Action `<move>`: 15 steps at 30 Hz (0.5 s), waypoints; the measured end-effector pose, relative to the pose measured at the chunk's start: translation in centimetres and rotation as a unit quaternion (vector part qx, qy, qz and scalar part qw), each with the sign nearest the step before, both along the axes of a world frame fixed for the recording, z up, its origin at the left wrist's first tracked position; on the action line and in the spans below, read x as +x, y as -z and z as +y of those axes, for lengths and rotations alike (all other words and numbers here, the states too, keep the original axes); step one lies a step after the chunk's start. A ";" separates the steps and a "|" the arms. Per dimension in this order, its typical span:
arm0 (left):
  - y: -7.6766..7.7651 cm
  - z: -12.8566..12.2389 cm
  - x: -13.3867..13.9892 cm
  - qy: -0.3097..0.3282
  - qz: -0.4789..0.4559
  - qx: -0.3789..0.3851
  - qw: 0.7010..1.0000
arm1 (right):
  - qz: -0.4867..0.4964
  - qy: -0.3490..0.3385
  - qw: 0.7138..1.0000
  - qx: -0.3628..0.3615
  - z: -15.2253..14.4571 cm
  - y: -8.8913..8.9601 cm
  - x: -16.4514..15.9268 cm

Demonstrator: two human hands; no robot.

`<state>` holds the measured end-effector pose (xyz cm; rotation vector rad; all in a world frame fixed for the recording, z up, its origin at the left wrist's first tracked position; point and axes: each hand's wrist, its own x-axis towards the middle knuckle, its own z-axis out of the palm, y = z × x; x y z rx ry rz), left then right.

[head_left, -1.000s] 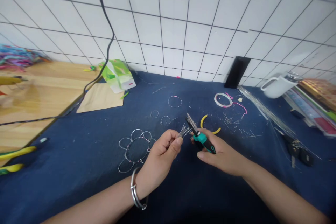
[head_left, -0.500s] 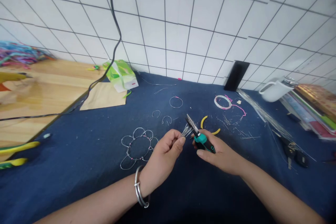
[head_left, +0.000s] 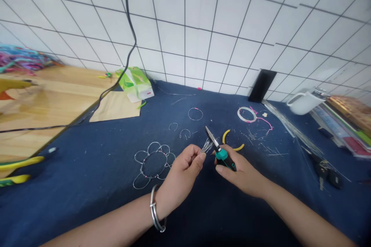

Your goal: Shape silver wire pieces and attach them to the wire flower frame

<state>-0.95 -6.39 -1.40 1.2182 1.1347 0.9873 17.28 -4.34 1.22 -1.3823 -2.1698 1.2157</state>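
Observation:
Pinched between the thumb and fingers of my left hand (head_left: 188, 168) is a small bundle of thin silver wires (head_left: 206, 146). My right hand (head_left: 242, 171) is closed around the teal and black handles of needle-nose pliers (head_left: 222, 155). The pliers' metal jaws point up and to the left, right at the wire ends; whether they grip a wire I cannot tell. A flower-shaped wire frame (head_left: 155, 164) with small pink beads lies left of my left hand, partly hidden by it. Beyond my hands lie a wire ring (head_left: 195, 114) and small bent wire pieces (head_left: 184, 134).
Yellow-handled pliers (head_left: 238, 148) lie just behind my right hand. To the right are a wire coil (head_left: 247, 114), wire clippings (head_left: 272, 150), long straight wires (head_left: 292, 125), keys (head_left: 321, 170) and a white mug (head_left: 304, 102). A green tissue pack (head_left: 135, 84) stands back left, near a black cable (head_left: 131, 34).
The whole view has shifted slightly. My hands keep nearly the same pose, with the pliers' jaws still against the wire bundle.

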 end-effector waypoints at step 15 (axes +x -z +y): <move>0.2 -0.2 0.1 0.002 -0.041 -0.031 0.999 | 0.005 0.022 0.997 0.078 -0.2 1.9 -0.4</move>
